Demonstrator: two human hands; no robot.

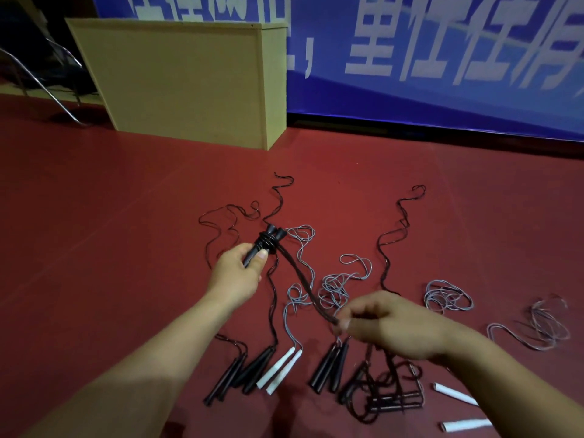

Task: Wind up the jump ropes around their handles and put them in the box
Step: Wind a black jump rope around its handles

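white handle (pixel 467 425) at bottom edge, its rope end out of frame

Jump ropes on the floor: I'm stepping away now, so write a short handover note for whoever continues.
Left hand grips the paired black handles, a few coils already wound near their top.
Right hand pinches the same black rope, pulled taut between the hands.
Done: winding is only begun; nothing is boxed.
Left: finish this rope. Then the ropes loose on the red floor: black handle pairs, a white pair, two separate white handles and grey rope. The box is not identifiable here.
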